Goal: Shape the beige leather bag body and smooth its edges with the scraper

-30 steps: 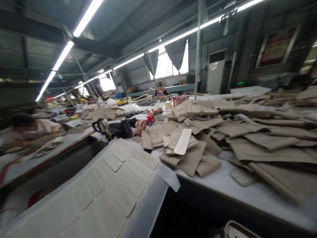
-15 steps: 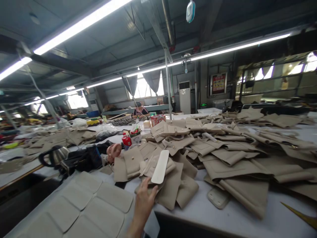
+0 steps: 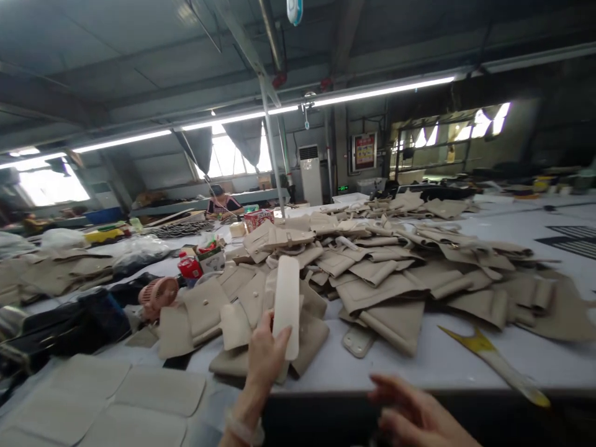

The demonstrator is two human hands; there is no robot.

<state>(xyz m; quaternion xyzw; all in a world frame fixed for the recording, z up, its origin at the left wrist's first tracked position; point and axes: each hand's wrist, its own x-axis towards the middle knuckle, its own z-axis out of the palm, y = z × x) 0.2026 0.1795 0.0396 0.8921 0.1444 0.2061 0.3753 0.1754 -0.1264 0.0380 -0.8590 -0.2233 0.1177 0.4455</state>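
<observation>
Head view: a long white strip (image 3: 286,304) is gripped at its lower end by the left hand (image 3: 265,357) above beige pieces (image 3: 372,279) piled on the tabletop (image 3: 419,363). Blurred, the right hand (image 3: 414,413) appears unclenched, holding nothing.

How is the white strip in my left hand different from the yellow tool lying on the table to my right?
The white strip is pale, blunt and round-ended; the yellow tool is yellow and tapers to points. The strip is gripped in the left hand and stands nearly upright over the beige pieces; the tool lies flat and untouched on the table, with the right hand open and apart from it. Both are long, thin and flat.
</observation>
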